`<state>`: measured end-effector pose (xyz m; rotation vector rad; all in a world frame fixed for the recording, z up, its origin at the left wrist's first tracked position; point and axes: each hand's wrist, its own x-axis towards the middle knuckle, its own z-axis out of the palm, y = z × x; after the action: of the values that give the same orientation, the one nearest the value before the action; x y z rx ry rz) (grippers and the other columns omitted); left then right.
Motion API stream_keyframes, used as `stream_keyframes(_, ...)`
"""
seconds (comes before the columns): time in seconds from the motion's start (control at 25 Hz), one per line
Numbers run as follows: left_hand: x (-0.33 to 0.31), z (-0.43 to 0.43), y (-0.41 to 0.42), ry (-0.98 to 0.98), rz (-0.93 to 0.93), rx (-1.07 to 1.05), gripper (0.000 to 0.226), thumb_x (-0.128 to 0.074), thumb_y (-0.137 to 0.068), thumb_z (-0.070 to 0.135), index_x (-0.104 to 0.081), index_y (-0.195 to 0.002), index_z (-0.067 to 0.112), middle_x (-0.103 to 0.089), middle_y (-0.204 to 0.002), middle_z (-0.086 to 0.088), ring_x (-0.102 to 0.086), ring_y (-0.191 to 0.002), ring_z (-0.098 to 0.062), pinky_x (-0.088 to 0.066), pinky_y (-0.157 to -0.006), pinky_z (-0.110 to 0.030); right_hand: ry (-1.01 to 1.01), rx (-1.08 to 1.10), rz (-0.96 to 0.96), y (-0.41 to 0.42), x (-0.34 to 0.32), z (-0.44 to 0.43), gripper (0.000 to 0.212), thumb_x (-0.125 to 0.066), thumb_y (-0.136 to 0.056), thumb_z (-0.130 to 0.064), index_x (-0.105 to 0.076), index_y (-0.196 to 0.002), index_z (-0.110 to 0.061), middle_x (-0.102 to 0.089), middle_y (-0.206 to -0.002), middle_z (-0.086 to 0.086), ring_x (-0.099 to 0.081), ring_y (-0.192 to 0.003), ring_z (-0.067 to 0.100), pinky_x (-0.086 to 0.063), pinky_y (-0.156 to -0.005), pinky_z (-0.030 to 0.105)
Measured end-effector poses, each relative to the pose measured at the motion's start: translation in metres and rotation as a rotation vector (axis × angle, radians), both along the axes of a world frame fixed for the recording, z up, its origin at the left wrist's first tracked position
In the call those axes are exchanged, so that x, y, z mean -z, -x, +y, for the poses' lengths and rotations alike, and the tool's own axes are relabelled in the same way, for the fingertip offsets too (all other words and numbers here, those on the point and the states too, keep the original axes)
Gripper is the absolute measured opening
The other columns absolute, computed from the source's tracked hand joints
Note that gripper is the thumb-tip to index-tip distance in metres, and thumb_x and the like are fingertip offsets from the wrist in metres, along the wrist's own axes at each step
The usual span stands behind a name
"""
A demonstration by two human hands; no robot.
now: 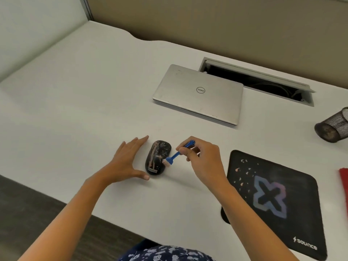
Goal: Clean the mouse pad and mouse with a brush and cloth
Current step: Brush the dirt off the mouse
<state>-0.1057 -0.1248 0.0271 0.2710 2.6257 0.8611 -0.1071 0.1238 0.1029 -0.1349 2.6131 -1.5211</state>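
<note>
While in grip (202,159), brush (175,155) against mouse (156,159).

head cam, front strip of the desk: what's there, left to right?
left hand → mouse → brush → right hand → mouse pad → red cloth, cut off by the frame edge
</note>
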Motion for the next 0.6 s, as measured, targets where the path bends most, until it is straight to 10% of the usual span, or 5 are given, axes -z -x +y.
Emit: stream_keyframes(0.6, 0.008, -0.005, 0.027, -0.098, 0.079, 0.21, 0.109, -0.064, -0.056, 0.08, -0.017, -0.147, 0.043, -0.013, -0.152, 0.031, 0.013, -0.143, 0.001, 0.019, -0.115, -0.03, -0.042, 0.143, -0.055, 0.05, 0.02, -0.027, 0.01, -0.065, -0.087, -0.012, -0.068, -0.081, -0.019, -0.064, -0.073, -0.011, -0.053, -0.059, 0.006, -0.041, -0.057, 0.01)
